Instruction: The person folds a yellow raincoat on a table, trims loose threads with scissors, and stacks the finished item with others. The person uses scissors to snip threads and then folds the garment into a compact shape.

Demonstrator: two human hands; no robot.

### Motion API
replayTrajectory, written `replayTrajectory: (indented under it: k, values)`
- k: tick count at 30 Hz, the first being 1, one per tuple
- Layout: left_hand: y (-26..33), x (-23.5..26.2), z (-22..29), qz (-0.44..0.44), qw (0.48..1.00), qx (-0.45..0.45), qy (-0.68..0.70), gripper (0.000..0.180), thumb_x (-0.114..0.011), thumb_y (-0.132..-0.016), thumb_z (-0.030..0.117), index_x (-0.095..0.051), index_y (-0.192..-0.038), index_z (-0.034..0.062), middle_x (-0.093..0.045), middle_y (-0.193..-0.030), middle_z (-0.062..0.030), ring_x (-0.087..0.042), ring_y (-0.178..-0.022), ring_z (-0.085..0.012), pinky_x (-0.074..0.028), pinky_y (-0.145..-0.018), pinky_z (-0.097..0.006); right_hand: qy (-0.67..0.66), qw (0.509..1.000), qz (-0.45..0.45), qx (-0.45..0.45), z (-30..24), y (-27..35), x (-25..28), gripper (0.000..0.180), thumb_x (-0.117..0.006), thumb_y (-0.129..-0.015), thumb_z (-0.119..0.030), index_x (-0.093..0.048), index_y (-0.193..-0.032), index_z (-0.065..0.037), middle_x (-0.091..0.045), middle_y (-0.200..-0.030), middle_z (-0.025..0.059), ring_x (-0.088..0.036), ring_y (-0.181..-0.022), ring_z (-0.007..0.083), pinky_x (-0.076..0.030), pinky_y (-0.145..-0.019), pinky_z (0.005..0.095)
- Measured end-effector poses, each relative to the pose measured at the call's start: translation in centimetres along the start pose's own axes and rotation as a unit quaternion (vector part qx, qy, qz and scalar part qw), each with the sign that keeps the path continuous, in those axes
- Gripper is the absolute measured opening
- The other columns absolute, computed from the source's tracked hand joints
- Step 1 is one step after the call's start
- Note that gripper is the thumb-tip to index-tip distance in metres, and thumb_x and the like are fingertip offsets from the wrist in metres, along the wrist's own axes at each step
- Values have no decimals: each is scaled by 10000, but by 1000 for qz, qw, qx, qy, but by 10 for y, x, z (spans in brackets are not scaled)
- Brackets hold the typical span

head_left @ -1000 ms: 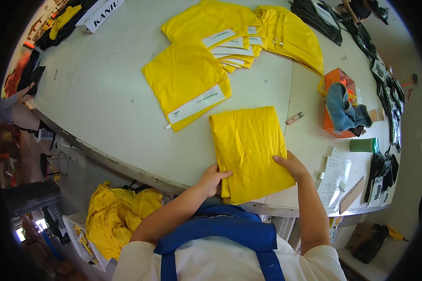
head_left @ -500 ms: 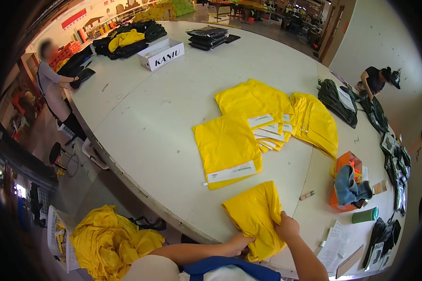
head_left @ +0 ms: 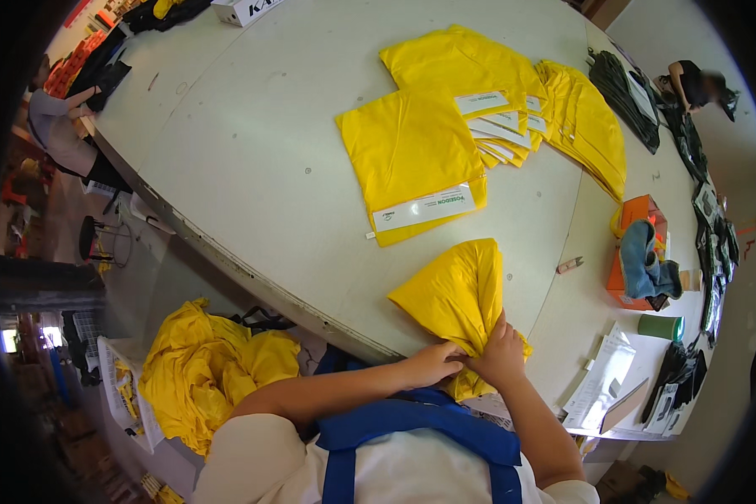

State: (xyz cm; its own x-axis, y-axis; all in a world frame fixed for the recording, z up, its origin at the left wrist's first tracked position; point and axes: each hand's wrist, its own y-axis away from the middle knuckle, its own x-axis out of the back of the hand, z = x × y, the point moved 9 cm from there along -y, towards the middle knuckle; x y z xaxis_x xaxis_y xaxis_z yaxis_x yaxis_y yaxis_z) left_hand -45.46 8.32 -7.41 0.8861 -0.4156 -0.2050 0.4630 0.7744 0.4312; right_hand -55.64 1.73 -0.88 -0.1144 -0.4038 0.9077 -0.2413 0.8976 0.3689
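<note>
A yellow fabric piece [head_left: 450,290], thin and waterproof-looking, lies at the table's near edge. Its near part is bunched between my two hands, while the far part fans out on the table. My left hand [head_left: 435,363] pinches the gathered fabric from the left. My right hand [head_left: 499,353] grips it from the right, fingers closed over the folds. The two hands almost meet, and the near end of the fabric hangs below them. Just beyond lies a flat folded yellow garment [head_left: 412,160] with a white printed strip across its near edge.
More folded yellow garments [head_left: 470,63] overlap farther back. To the right stand an orange box [head_left: 638,210] with blue cloth, a green cylinder [head_left: 661,327] and papers [head_left: 601,378]. A yellow fabric heap [head_left: 210,361] fills a white crate at lower left. Two other people work at the table's far sides.
My hands have come together and gathered the near part of the yellow fabric, which was spread wider before. The view has tilted down, so the table's things appear higher.
</note>
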Motion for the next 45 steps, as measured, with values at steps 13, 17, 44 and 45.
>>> replayTrajectory:
  k: [13,17,44,45]
  values:
    - [12,189,67,217,741,-112,-625,526,-585,-850,383,-486,-1328,185,-312,-1446,-135,-261,-1328,-382,-196,-1078,-544,-359,923,66,-118,43,-45,100,801,-787,-608,-140,-391,-1288,8,-623,-1105,208,-614,-1022,320,-479,-893,368]
    - [72,162,27,145,789,-54,-595,498,-616,-825,338,-522,-1298,212,-332,-1418,-144,-308,-1292,-365,-234,-1062,-527,-230,967,1,-109,14,-60,84,872,-794,-606,-234,-352,-1319,1,-612,-1100,246,-602,-1020,376,-479,-881,395]
    - [71,185,126,228,749,-270,-560,487,-521,-770,-4,-521,-1250,78,-549,-1085,-98,-530,-891,-293,-487,-813,-352,-10,994,-87,59,-59,-55,46,871,-707,-659,-336,-328,-1396,-66,-614,-1026,194,-608,-936,362,-494,-805,409]
    - [75,189,126,242,754,-238,-563,454,-521,-772,1,-535,-1220,70,-555,-1022,-111,-531,-882,-296,-485,-805,-357,-2,995,-103,1,-53,-55,48,883,-712,-665,-357,-318,-1399,-63,-614,-1077,216,-610,-968,367,-492,-830,412]
